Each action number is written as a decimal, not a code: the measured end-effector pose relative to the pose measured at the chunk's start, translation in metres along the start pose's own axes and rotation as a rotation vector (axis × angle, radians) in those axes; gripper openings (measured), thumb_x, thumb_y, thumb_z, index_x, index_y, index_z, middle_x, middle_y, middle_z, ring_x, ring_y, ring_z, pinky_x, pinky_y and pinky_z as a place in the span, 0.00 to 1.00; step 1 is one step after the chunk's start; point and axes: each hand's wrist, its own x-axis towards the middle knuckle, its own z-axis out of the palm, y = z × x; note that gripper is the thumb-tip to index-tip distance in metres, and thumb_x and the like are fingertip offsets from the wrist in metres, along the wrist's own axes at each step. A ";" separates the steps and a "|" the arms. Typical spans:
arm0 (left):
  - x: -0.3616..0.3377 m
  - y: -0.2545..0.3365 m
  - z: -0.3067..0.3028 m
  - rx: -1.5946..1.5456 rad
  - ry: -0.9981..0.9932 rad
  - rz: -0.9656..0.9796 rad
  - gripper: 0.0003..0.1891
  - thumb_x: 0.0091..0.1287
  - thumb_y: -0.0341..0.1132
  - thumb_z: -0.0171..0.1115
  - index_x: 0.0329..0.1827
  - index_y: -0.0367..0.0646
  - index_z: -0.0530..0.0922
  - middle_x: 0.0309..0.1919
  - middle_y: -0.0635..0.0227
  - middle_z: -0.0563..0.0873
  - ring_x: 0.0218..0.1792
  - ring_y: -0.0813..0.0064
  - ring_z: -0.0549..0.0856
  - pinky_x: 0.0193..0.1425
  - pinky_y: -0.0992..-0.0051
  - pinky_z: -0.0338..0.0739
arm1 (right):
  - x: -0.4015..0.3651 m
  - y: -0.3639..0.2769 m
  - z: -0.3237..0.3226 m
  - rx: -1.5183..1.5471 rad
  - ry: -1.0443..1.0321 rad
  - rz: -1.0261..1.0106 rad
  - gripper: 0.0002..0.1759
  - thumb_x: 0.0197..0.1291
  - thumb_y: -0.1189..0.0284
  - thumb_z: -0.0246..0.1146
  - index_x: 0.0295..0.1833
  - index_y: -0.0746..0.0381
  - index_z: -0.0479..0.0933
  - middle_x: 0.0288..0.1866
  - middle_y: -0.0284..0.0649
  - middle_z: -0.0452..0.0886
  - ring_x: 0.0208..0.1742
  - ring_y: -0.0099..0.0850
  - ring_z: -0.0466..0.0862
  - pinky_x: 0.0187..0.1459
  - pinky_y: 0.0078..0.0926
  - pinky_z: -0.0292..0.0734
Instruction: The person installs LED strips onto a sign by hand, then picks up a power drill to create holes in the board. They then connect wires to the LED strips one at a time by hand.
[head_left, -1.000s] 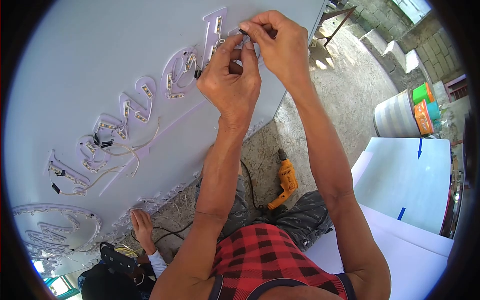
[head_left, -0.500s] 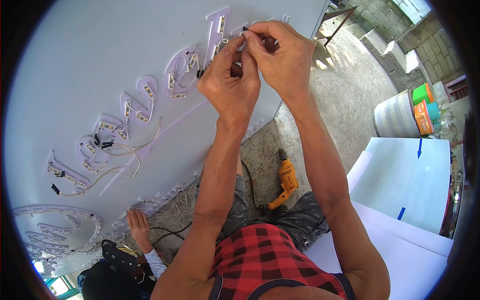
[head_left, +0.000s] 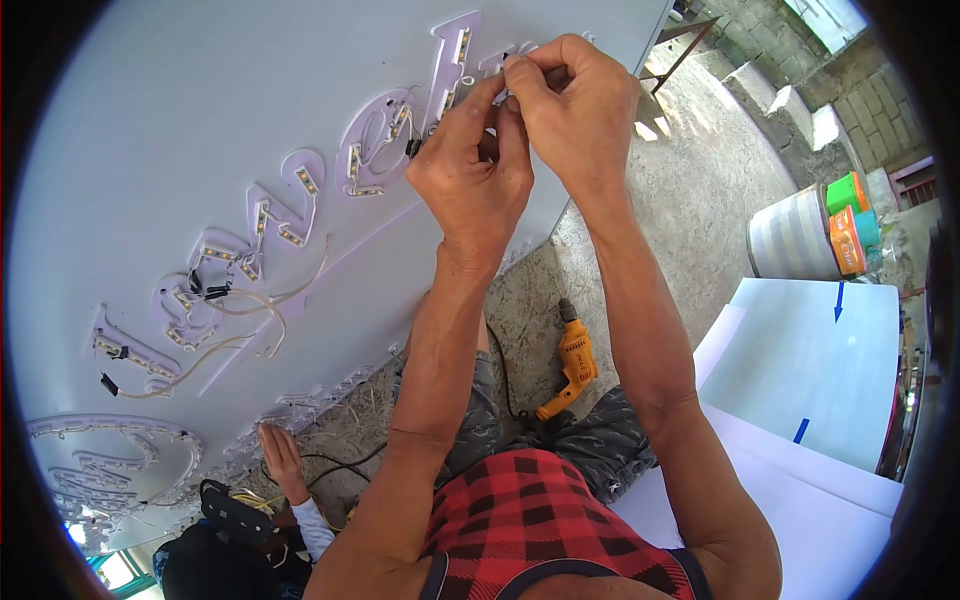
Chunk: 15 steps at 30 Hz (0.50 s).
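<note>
My left hand [head_left: 470, 160] and my right hand [head_left: 580, 110] meet at the upper middle, fingers pinched at the panel [head_left: 380, 40]. Between the fingertips is something small, with a dark bit showing above them; the fingers hide most of it. Under and beside the hands are pale raised letters with LED modules, among them a tall letter [head_left: 450, 65] and a rounded letter [head_left: 358, 150]. A black connector [head_left: 413, 147] touches the area beside my left hand. Lower left, loose white wires [head_left: 275, 310] hang from more lit-strip letters [head_left: 262, 225].
A yellow drill [head_left: 575, 360] lies on the concrete floor [head_left: 680, 190]. At the lower left a co-worker's hand [head_left: 283, 462] is near the panel's edge. White sheets [head_left: 810, 370] lie at the right, below a striped bucket [head_left: 793, 235]. A metal stand [head_left: 680, 55] is at the top right.
Both hands have shifted slightly right in view, along with the nearby letters. My right fingertips have closed in over the dark bit, which shows less now.
</note>
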 end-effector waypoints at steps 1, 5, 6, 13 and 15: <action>-0.001 -0.002 -0.001 0.019 -0.004 0.011 0.11 0.63 0.21 0.70 0.48 0.37 0.88 0.25 0.64 0.89 0.17 0.84 0.80 0.20 0.80 0.72 | 0.001 -0.003 0.001 -0.056 0.000 0.009 0.04 0.55 0.77 0.68 0.31 0.67 0.82 0.21 0.42 0.85 0.21 0.33 0.86 0.29 0.27 0.81; 0.000 -0.002 -0.004 0.028 -0.028 0.019 0.10 0.64 0.22 0.71 0.48 0.37 0.88 0.25 0.63 0.88 0.17 0.84 0.80 0.20 0.81 0.71 | 0.002 -0.007 0.009 -0.160 0.021 -0.019 0.03 0.55 0.77 0.67 0.31 0.67 0.82 0.21 0.43 0.86 0.20 0.34 0.87 0.30 0.26 0.81; 0.000 -0.002 -0.004 0.027 -0.027 0.017 0.10 0.64 0.22 0.71 0.48 0.37 0.88 0.25 0.63 0.88 0.17 0.84 0.80 0.20 0.81 0.71 | 0.002 -0.006 0.009 -0.119 0.026 -0.032 0.04 0.56 0.76 0.67 0.32 0.67 0.83 0.21 0.43 0.86 0.21 0.33 0.87 0.30 0.26 0.81; 0.001 -0.001 -0.001 0.032 -0.010 0.012 0.10 0.64 0.23 0.71 0.48 0.36 0.88 0.26 0.62 0.89 0.18 0.82 0.83 0.20 0.79 0.74 | -0.010 0.008 -0.004 0.204 0.019 -0.012 0.08 0.64 0.72 0.70 0.41 0.68 0.87 0.27 0.39 0.88 0.25 0.24 0.85 0.29 0.24 0.79; 0.001 0.000 -0.003 0.032 -0.019 0.008 0.10 0.64 0.23 0.72 0.48 0.36 0.88 0.26 0.62 0.90 0.18 0.82 0.83 0.20 0.79 0.75 | -0.011 0.013 -0.004 0.213 0.004 0.004 0.08 0.64 0.73 0.70 0.42 0.68 0.86 0.27 0.38 0.88 0.25 0.23 0.84 0.29 0.23 0.79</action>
